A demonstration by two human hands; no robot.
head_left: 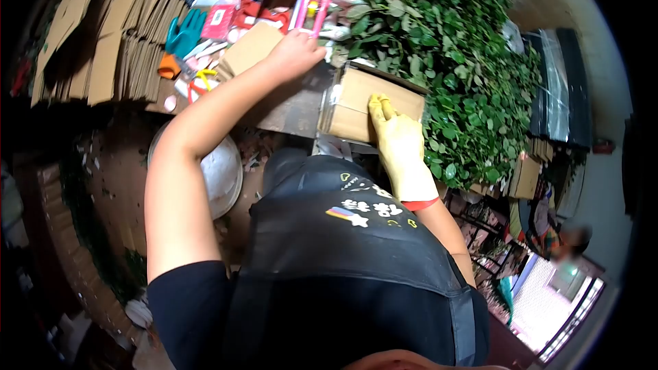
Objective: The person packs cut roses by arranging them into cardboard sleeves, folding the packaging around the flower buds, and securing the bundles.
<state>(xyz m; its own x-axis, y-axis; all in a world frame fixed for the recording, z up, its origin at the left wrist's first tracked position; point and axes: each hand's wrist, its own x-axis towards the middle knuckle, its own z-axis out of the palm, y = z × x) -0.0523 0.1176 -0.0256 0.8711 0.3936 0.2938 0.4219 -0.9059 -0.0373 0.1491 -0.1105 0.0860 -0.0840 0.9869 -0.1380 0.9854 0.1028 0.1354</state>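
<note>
My left hand (301,56), bare, is stretched forward to the near end of a pink-framed tool (323,10), its fingers closed on that end. Yellow parts show inside and above the pink frame. My right hand (399,138), in a pale yellow rubber glove with a red cuff, presses on a brown cardboard piece (353,99) at the table's front edge. Two of its fingers point forward, lying flat on the cardboard. Dark and clear wrapping edges show around the cardboard.
Leafy green stems (452,62) are heaped at the right. Folded cardboard (103,48) stands at the far left. A teal glove (185,33), a pink box (219,20) and a cardboard sheet (253,48) lie between. A round pale container (221,178) sits below the table.
</note>
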